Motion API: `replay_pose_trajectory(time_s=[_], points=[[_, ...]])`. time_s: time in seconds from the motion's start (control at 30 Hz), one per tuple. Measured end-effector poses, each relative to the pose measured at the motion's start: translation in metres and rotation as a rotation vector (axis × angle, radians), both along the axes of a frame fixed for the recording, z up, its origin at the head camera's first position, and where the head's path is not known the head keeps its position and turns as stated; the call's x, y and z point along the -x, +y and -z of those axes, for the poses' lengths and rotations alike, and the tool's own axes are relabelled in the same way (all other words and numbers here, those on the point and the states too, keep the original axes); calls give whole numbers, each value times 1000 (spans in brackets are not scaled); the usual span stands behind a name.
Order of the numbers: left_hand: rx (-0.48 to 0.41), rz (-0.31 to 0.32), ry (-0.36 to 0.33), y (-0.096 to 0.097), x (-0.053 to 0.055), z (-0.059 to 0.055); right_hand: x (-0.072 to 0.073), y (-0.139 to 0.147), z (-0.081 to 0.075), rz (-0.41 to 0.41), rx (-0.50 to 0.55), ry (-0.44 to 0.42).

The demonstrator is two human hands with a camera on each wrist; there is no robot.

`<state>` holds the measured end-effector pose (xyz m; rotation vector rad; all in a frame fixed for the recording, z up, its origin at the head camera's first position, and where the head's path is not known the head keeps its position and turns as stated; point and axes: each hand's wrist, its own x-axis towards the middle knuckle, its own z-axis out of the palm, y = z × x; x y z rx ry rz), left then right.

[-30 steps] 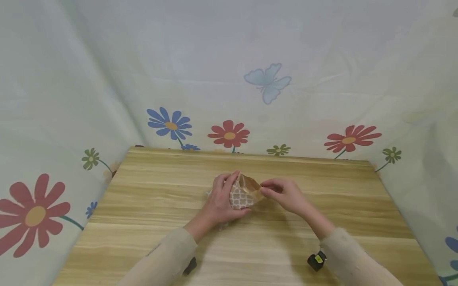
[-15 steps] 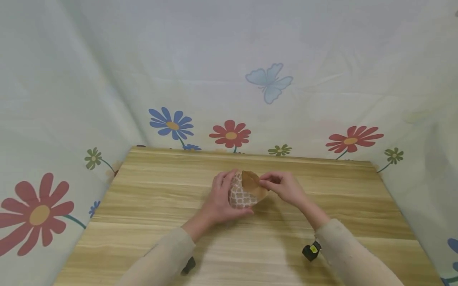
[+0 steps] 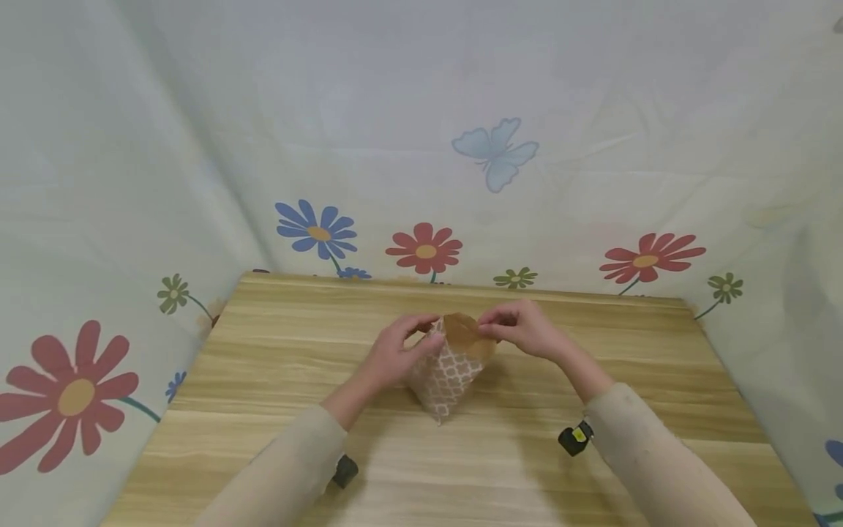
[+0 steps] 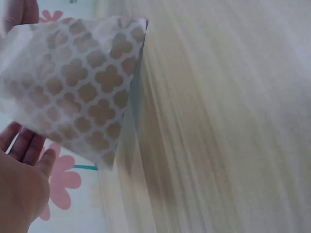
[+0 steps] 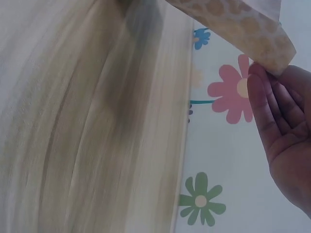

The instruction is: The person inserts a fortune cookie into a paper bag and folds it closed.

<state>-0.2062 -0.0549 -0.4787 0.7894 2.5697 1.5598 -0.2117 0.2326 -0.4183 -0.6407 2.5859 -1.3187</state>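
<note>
wooden table [image 3: 276, 351] | both hands' fingers pinch paper bag [image 3: 451, 366] mouth | wrist views: patterned outside only

Your right hand [image 5: 286, 145] fills the right edge, palm facing the camera, fingertips pinching the corner of the patterned paper bag [image 5: 243, 24] at the top. Below and left runs the wooden table [image 5: 82, 136] — pale, streaked — with the bag's shadow on it. Beyond its edge hangs the flowered cloth [image 5: 218, 189] — pink and green blooms.

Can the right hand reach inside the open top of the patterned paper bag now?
Probably yes: the right hand pinches the rim of the brown-and-white patterned paper bag, whose mouth is held open by the left hand.
</note>
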Motion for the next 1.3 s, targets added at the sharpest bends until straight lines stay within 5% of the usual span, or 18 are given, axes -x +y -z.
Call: replay_pose_trajectory(time_s=[0.37,0.97,1.3], points=[[71,-28,-119,11,3,1,7,-3,7,-8,-42,-31],[90,-66,-182,14,5,-4,12,-8,16,-2,-33,-30],[25,-213,-218,16,3,7,-23,3,46,196,209,-197]])
